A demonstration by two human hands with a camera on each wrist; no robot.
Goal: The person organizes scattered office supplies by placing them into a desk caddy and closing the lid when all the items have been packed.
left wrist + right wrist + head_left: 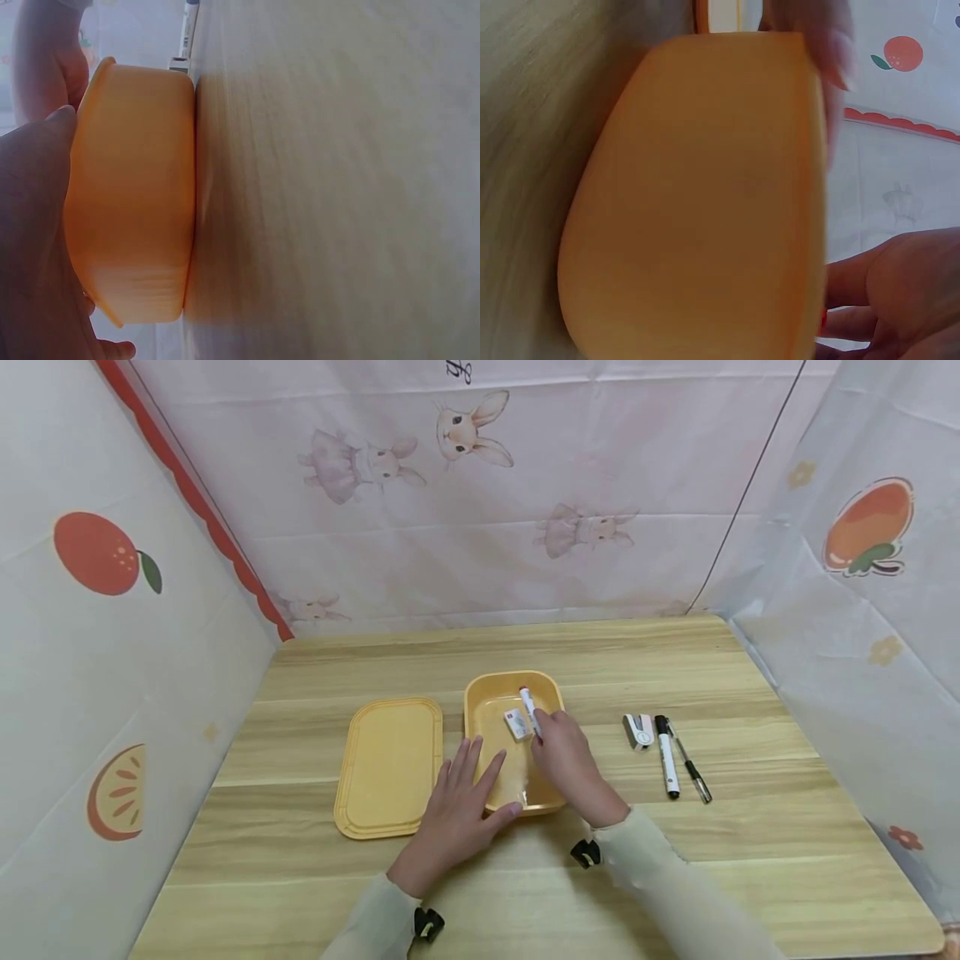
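My right hand [566, 756] grips a white marker with a red end [528, 706] inside the yellow plastic box [472, 693]. Beside the marker, on the box floor, lies a small white eraser-like block [517, 724]. My left hand [461, 802] rests with spread, straight fingers over the box's left and near rim. In the left wrist view, the left thumb touches the rim of the box [135, 187]. The right wrist view shows the box's outer wall [697, 195], with part of the right hand [907, 292] beyond the rim; the marker is mostly hidden there.
Left of the box lies a flat yellow lid [390, 768]. To its right are a small stapler-like object [639, 732], a white marker with a black cap [667, 758] and a pen [692, 764]. Printed cloth walls [480, 568] border the wooden table [787, 827].
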